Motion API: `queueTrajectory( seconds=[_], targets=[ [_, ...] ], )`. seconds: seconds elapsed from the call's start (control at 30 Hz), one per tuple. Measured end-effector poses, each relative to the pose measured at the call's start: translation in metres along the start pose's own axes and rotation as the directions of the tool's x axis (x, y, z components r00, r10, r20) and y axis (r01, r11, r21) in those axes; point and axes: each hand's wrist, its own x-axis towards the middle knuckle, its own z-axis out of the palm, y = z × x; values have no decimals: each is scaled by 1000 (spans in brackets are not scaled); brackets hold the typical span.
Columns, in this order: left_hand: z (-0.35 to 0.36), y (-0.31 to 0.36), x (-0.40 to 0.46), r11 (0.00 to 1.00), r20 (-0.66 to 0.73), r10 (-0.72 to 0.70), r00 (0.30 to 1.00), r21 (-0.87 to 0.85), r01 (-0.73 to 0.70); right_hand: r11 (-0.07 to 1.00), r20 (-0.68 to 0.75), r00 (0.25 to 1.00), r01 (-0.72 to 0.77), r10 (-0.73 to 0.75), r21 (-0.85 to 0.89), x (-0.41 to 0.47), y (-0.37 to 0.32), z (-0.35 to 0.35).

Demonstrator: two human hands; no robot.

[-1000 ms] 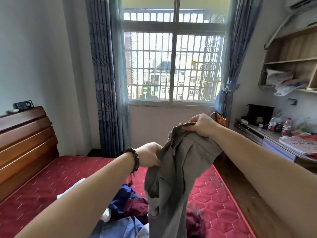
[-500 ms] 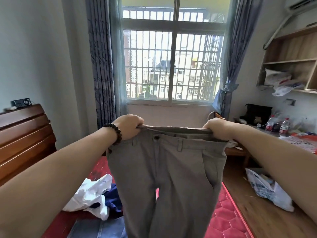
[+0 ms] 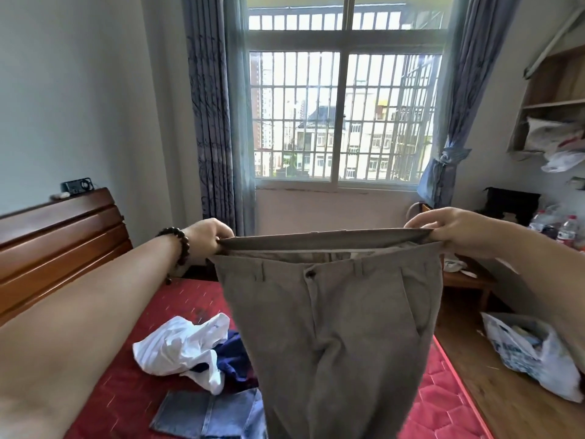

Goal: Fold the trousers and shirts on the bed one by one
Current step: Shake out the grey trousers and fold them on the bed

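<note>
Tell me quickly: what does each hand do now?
Left hand: grips the grey cotton trousers at the waistband.
Right hand: grips the waistband's other end.

A big window (image 3: pixel 343 103) with bars lets in bright daylight. Blue curtains (image 3: pixel 212 122) hang on both sides. The walls (image 3: pixel 79 99) are pale. A wooden headboard (image 3: pixel 60 245) stands on the left, wooden shelves (image 3: pixel 557 99) on the right, above a wooden floor (image 3: pixel 506 403).

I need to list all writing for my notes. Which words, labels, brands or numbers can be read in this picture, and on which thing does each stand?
No text can be read.
Plastic bag on the floor: blue print, too blurred.
Bottles on the desk: labels too small.
Grey trousers, held up by both hands: no label shows.
</note>
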Motion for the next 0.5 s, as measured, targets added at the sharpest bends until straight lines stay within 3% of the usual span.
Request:
queueTrajectory(
  seconds=[0.13, 0.23, 0.3, 0.37, 0.43, 0.5],
  targets=[
    [-4, 6, -10, 915, -151, 2, 989, -398, -63, 980, -89, 993, 90, -75, 180, -5, 2, -8],
    [-8, 14, -11, 835, -182, 39, 982, -534, -133, 982, -251, 963, 56, -101, -180, -7, -2, -9],
    [-10, 23, -11, 863, -142, 85, 986, -485, -144, 874, -246, 951, 47, -187, -484, -9, -6, -7],
    [-11, 31, -9, 938, -116, 121, 986, -313, -152, 663, -159, 954, 53, -256, -747, -12, -8, -5],
    [-12, 37, -8, 967, -93, 157, 983, -187, -172, 492, -98, 958, 50, -270, -869, -17, -8, -3],
    [-10, 42, -10, 973, -51, 207, 977, -95, -211, 430, -83, 963, 38, -258, -902, -24, -8, -2]
  ],
)
